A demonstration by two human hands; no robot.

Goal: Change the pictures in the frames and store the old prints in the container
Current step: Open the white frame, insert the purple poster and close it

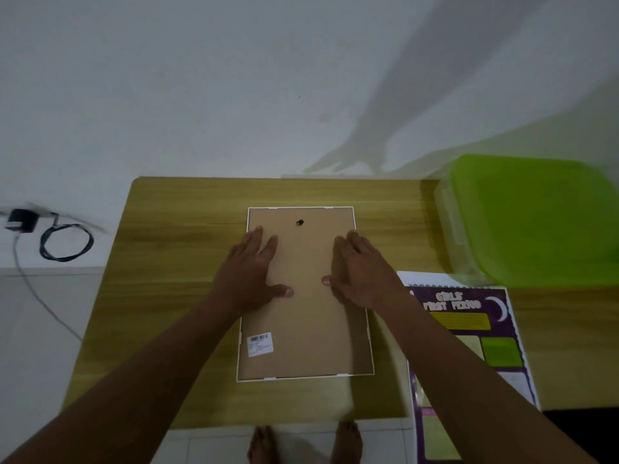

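A white-edged picture frame [303, 349] lies face down in the middle of the wooden table [174, 269], its brown backing board up, with a small dark hanger near the top and a barcode sticker at lower left. My left hand [251, 272] lies flat on the board's left half, fingers straight. My right hand [358, 269] lies flat on the right half, thumb pointing inward. A purple and green print [475, 333] lies to the right of the frame, partly under my right forearm. A clear container with a green lid [536, 219], closed, stands at the back right.
A black adapter with a coiled cable [50, 236] lies on the floor left of the table. The wall runs right behind the table's far edge. My bare feet [304, 443] stand at the table's near edge.
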